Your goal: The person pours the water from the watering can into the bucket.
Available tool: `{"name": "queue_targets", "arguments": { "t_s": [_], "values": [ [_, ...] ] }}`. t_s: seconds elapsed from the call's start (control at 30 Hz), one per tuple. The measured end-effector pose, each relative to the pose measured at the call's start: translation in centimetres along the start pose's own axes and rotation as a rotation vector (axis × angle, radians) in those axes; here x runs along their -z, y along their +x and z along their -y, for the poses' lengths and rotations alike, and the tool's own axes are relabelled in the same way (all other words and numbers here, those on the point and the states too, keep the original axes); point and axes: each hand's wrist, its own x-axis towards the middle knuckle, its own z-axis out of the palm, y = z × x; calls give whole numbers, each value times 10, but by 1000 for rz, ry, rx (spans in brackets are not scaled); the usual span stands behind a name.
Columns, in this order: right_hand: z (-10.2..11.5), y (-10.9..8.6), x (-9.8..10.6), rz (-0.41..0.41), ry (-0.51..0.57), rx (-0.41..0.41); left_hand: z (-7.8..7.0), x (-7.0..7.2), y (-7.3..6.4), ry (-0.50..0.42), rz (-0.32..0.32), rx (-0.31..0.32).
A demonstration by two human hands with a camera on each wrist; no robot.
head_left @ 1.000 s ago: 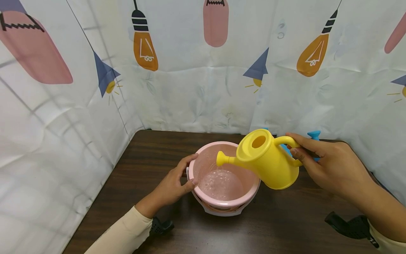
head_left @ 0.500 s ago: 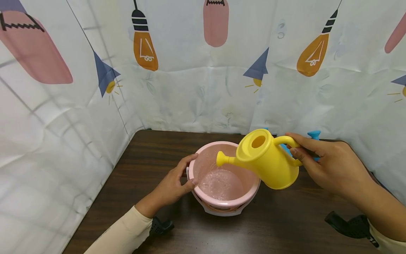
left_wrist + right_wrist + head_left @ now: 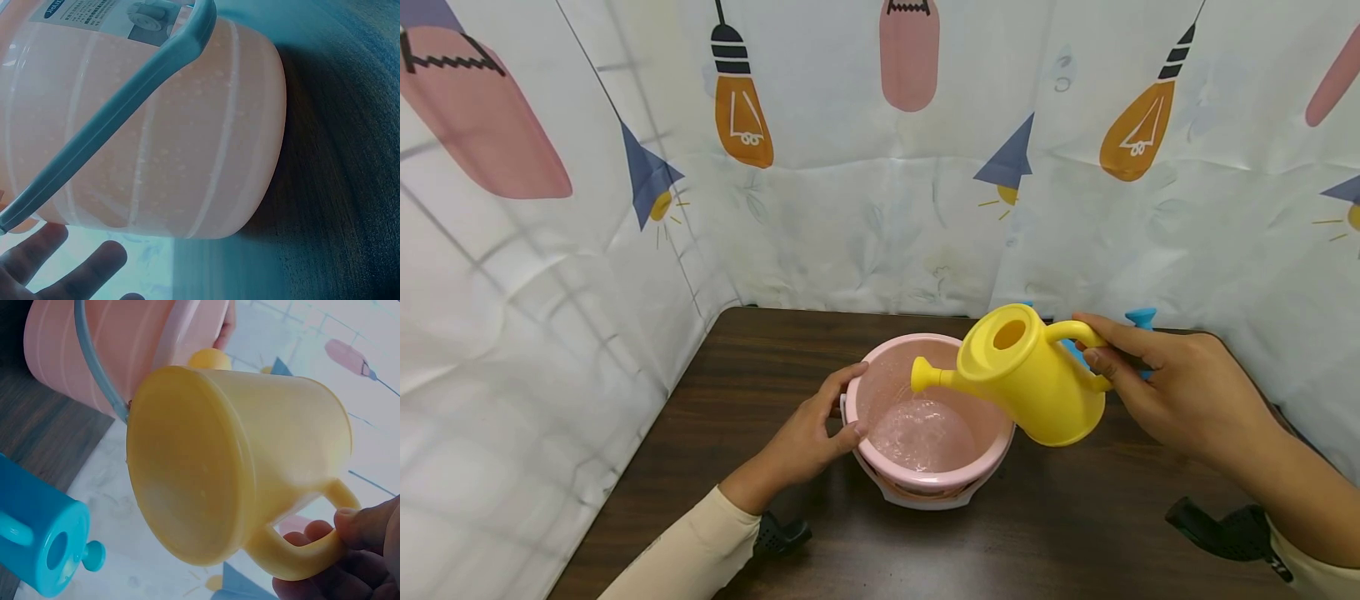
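Observation:
My right hand (image 3: 1172, 383) grips the handle of a yellow watering can (image 3: 1037, 383), tilted left with its spout over a pink bucket (image 3: 865, 454). Thin streams of water (image 3: 917, 433) fall from the spout, and the water's surface inside ripples. At the bucket's left side, my left hand (image 3: 808, 433) holds the rim, thumb and index finger resting on it. The left wrist view shows the bucket's side (image 3: 150, 137) with its grey carrying handle (image 3: 106, 125) hanging down. In the right wrist view, the can's round base (image 3: 184, 469) faces the camera, the fingers wrapped round its handle.
A blue watering can (image 3: 44, 531) stands on the dark wood table (image 3: 760, 350), mostly hidden behind the yellow one in the head view. A white curtain (image 3: 865, 225) printed with lamps closes off the back and left. Black straps with camera mounts (image 3: 782, 533) sit at both wrists.
Water keeps streaming from the yellow watering can, and the ripples in the bucket shift. Both hands stay almost where they were.

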Motion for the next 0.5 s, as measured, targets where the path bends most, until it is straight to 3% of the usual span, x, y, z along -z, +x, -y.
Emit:
{"name": "queue_targets", "arguments": {
  "t_s": [0.5],
  "values": [
    [0, 1, 0, 1, -3, 4, 1, -1, 0, -7, 1, 4]
  ]
}}
